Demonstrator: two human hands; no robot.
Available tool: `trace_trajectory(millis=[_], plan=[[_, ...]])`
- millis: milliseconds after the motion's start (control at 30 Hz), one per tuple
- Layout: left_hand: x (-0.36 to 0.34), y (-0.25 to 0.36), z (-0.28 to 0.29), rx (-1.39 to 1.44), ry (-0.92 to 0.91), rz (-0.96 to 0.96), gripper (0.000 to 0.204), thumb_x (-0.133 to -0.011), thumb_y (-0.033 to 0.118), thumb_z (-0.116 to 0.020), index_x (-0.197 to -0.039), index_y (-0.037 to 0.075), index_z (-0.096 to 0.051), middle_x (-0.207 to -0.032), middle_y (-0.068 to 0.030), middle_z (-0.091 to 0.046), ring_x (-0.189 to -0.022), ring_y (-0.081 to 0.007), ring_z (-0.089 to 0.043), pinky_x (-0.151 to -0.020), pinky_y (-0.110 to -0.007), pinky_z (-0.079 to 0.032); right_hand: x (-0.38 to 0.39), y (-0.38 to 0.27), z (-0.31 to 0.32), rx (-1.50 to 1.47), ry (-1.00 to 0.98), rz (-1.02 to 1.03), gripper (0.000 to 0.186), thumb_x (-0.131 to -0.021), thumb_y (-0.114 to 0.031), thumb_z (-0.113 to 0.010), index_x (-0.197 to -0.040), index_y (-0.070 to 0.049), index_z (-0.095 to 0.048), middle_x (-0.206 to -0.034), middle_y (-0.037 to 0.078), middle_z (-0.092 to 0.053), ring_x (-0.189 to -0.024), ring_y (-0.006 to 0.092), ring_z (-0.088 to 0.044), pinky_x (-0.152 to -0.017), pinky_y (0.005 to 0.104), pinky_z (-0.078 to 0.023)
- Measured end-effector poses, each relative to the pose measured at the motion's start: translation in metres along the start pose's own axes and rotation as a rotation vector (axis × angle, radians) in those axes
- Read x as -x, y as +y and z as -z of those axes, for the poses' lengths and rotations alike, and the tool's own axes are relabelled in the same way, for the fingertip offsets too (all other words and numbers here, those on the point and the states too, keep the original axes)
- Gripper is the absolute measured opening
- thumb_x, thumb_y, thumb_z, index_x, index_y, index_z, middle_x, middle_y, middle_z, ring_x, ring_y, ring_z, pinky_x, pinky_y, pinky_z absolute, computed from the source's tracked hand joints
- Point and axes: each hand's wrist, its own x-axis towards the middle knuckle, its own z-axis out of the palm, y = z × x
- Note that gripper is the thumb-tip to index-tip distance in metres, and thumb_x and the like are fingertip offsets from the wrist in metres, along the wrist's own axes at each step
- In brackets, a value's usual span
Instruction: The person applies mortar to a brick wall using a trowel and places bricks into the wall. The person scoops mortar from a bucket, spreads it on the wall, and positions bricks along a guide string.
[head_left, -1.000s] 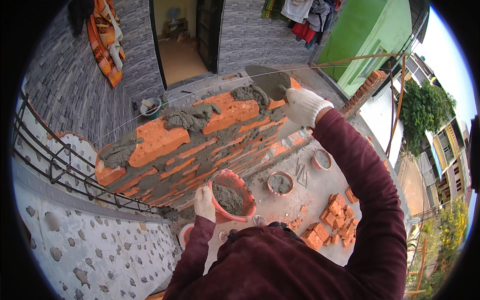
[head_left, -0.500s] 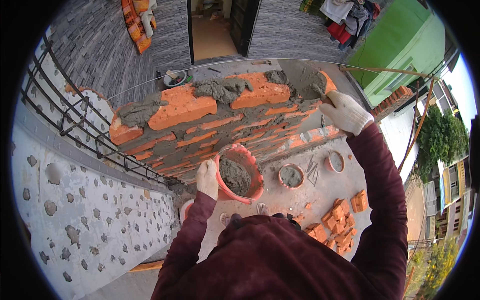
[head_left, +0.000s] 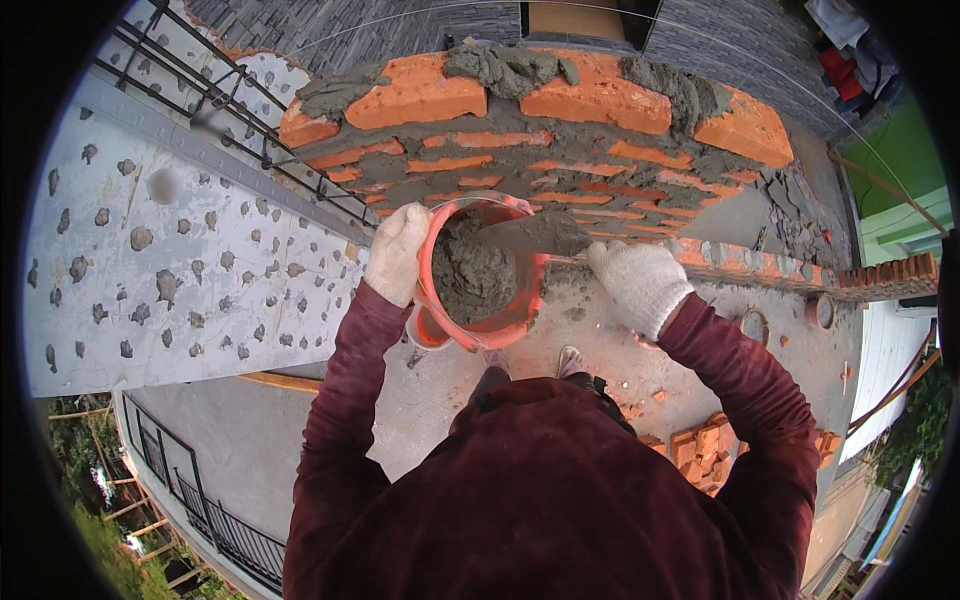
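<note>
My left hand [head_left: 398, 250], in a white glove, grips the red bucket [head_left: 485, 333] by the left of its rim. Wet grey mortar [head_left: 468, 272] fills much of the bucket. My gloved right hand [head_left: 637, 280] is closed on the handle of a trowel [head_left: 535, 236], whose blade lies over the bucket's mouth, touching the mortar at its tip. Beyond them stands a red brick wall [head_left: 590, 95], its top course of bricks topped and joined with lumps of mortar.
A pitted white wall [head_left: 200, 310] and black rebar cage [head_left: 270, 135] are on the left. Broken bricks [head_left: 700, 450], small tubs [head_left: 755, 325] and my sandalled feet [head_left: 569, 362] are below on concrete. A low brick wall [head_left: 880, 275] runs right; a string crosses above.
My right hand has drawn the trowel from the wall's top down to the bucket. My left hand and bucket are higher in view, and the camera's view has tilted downward.
</note>
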Motion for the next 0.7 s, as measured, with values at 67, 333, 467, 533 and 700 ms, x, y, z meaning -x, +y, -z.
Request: trace_trajectory(millis=[67, 333, 467, 533, 700], plan=[[0.007, 0.019, -0.008, -0.100, 0.016, 0.024, 0.043, -0.112, 0.038, -0.046, -0.111, 0.000, -0.066, -0.098, -0.0015, -0.065, -0.089, -0.0108, -0.057, -0.082, -0.028, -0.048, -0.014, -0.003, -0.001, -0.019, 0.050, -0.038, 0.024, -0.084, -0.011, -0.069, -0.103, 0.001, -0.061, -0.090, 0.019, -0.071, -0.082, 0.0352, -0.075, -0.069, 0.0477, -0.060], [0.017, 0.044, -0.057, -0.222, 0.097, -0.055, 0.041, -0.110, 0.037, -0.048, -0.101, 0.001, -0.065, -0.089, -0.0004, -0.062, -0.081, -0.0088, -0.053, -0.074, -0.027, -0.046, -0.012, 0.003, -0.069, -0.445, -0.229, 0.060, 0.029, -0.084, -0.015, -0.068, -0.106, 0.004, -0.065, -0.100, 0.026, -0.072, -0.100, 0.0431, -0.071, -0.081, 0.0445, -0.057], [0.034, 0.041, -0.075, -0.174, 0.220, 0.048, 0.039, -0.109, 0.036, -0.050, -0.099, 0.002, -0.065, -0.085, 0.0002, -0.060, -0.077, -0.0091, -0.051, -0.069, -0.028, -0.044, 0.008, 0.001, -0.085, -0.667, -0.461, 0.246, 0.029, -0.083, -0.026, -0.067, -0.101, -0.002, -0.068, -0.102, 0.022, -0.072, -0.100, 0.0415, -0.069, -0.080, 0.0473, -0.054], [0.046, 0.033, -0.086, -0.147, 0.270, 0.003, 0.039, -0.109, 0.036, -0.049, -0.096, 0.002, -0.064, -0.083, 0.0008, -0.059, -0.075, -0.0092, -0.051, -0.068, -0.027, -0.044, 0.017, -0.009, -0.085, -0.804, -0.454, 0.274, 0.028, -0.084, -0.025, -0.066, -0.099, -0.001, -0.067, -0.099, 0.023, -0.071, -0.096, 0.0415, -0.069, -0.079, 0.0475, -0.053], [0.078, 0.017, -0.101, -0.112, 0.401, -0.033, 0.038, -0.110, 0.034, -0.050, -0.095, 0.002, -0.065, -0.082, -0.0009, -0.061, -0.075, -0.0098, -0.053, -0.067, -0.028, -0.046, 0.027, -0.014, -0.075, -1.110, -0.665, 0.240, 0.028, -0.088, -0.025, -0.066, -0.083, -0.001, -0.053, -0.086, 0.017, -0.064, -0.085, 0.0363, -0.066, -0.075, 0.0464, -0.050]])
